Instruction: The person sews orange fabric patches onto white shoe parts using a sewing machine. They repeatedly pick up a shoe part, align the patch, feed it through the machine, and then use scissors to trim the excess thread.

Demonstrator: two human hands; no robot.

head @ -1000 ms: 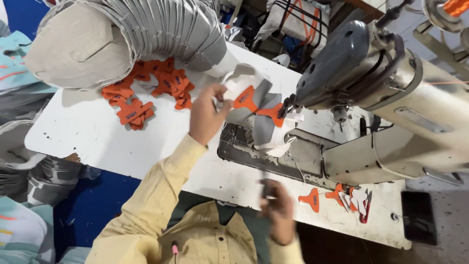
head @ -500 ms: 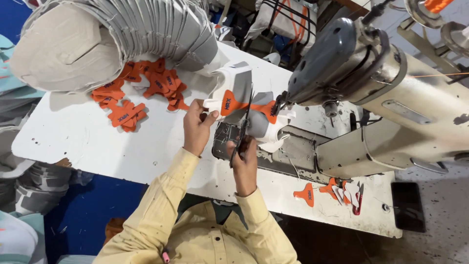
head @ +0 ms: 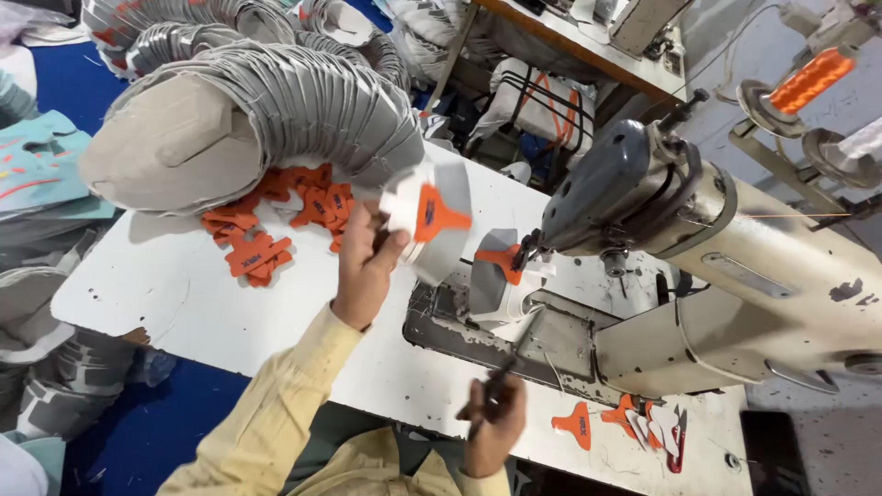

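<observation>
Lifted since a moment ago, the left hand (head: 367,271) pinches a grey orange-patched fabric piece (head: 430,225); the right hand (head: 493,422), drawn back, clasps dark snips (head: 501,381) above the white worktop (head: 165,303).

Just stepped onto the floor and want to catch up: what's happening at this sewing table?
A person in a yellow shirt sits at the grey industrial sewing machine. The left hand lifts a grey cut piece with an orange patch above the white table. The right hand grips a small dark tool. Loose orange patches lie beside a long grey stack.
</observation>
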